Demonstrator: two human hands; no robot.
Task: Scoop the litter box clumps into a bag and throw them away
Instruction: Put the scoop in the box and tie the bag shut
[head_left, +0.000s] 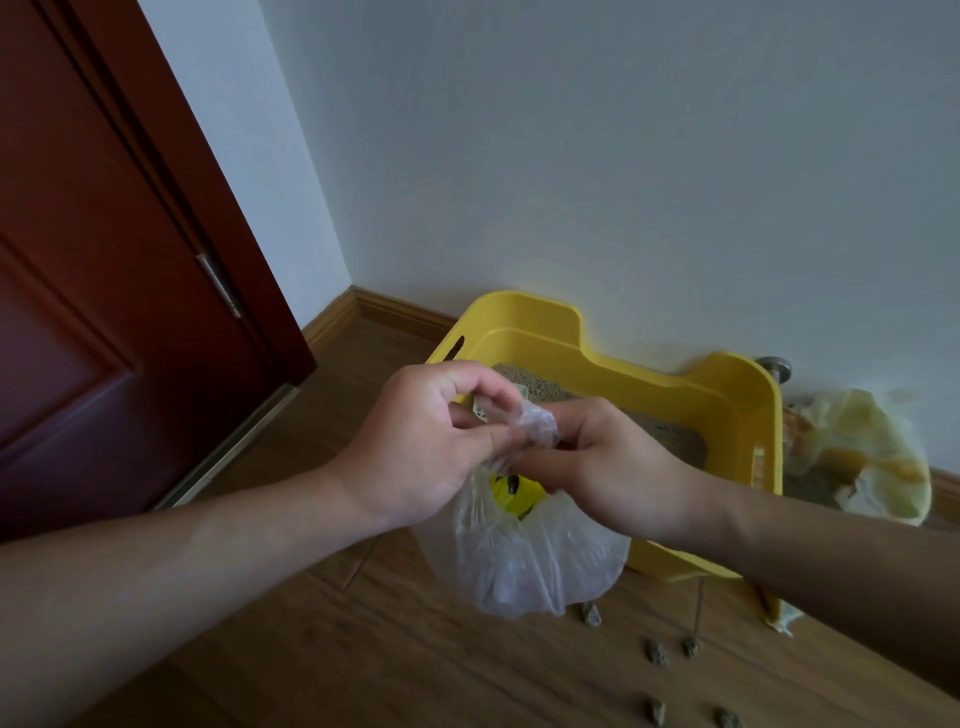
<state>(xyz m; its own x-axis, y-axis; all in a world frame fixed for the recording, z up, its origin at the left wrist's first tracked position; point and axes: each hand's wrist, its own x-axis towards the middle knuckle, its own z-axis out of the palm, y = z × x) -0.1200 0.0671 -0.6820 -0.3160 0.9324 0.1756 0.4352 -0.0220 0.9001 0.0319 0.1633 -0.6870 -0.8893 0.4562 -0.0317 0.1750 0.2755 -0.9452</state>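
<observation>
A thin clear plastic bag (524, 566) hangs in front of the yellow litter box (727, 395). My left hand (421, 441) and my right hand (613, 462) both pinch the bag's bunched top between them, fingers closed on the twisted plastic. The bag's lower part bulges; its contents are hard to make out. The litter box stands on the wooden floor against the white wall and holds grey-brown litter (670, 431). Something yellow shows through the bag just below my hands. Several small litter clumps (657, 652) lie on the floor in front of the box.
A dark red door (104, 260) stands at the left, with a wooden baseboard (395, 312) running along the wall. A second translucent yellowish bag (862, 457) with contents sits to the right of the box. A metal door stop (774, 366) is at the wall behind the box.
</observation>
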